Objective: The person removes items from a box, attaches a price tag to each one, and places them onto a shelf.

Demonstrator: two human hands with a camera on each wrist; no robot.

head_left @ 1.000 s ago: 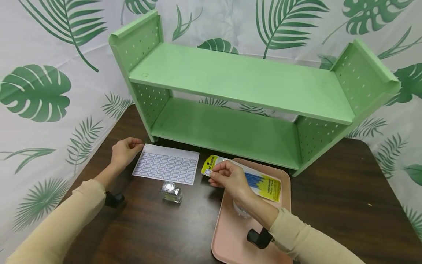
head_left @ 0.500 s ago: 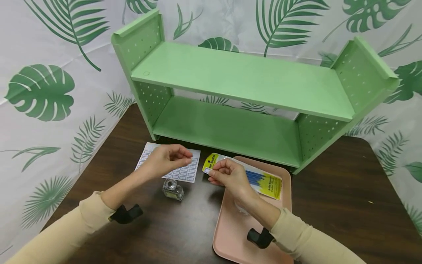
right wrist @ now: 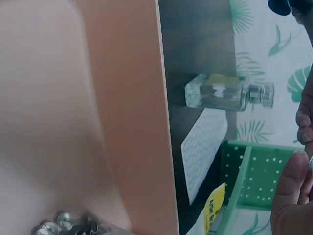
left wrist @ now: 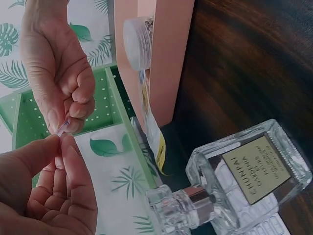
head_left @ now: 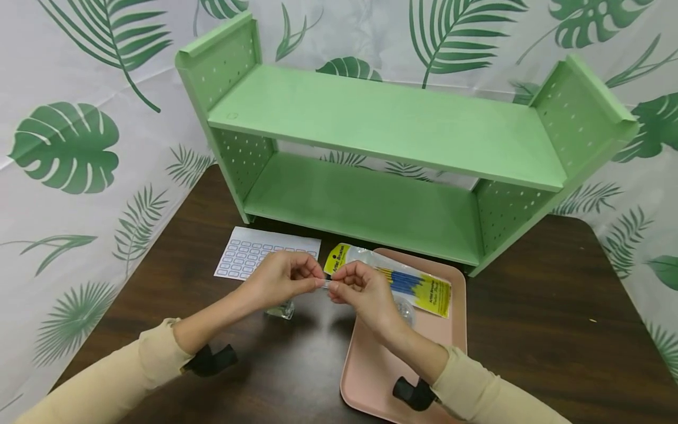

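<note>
A small white label sticker with a blue border (left wrist: 62, 129) is held between the fingertips of both hands, above the table. My left hand (head_left: 281, 275) pinches one end of it. At the other end, my right hand (head_left: 368, 297) pinches it between thumb and finger. Behind the left hand lies a sheet of the same labels (head_left: 249, 256), partly covered from view. A clear glass perfume bottle (left wrist: 254, 171) with a yellowish label stands below the left hand, mostly hidden in the head view.
A pink tray (head_left: 371, 377) sits under the right forearm, bearing a packet of artist brushes (head_left: 418, 288) and a clear round container (head_left: 405, 310). Behind them stands a green two-tier shelf (head_left: 360, 194) on the dark wooden table (head_left: 529, 330). A leaf-patterned backdrop (head_left: 360, 35) hangs behind.
My left hand has left the label sheet's corner, moved right across the sheet and taken hold of the label sticker. The right hand has stayed nearly in place, pinching the sticker.
</note>
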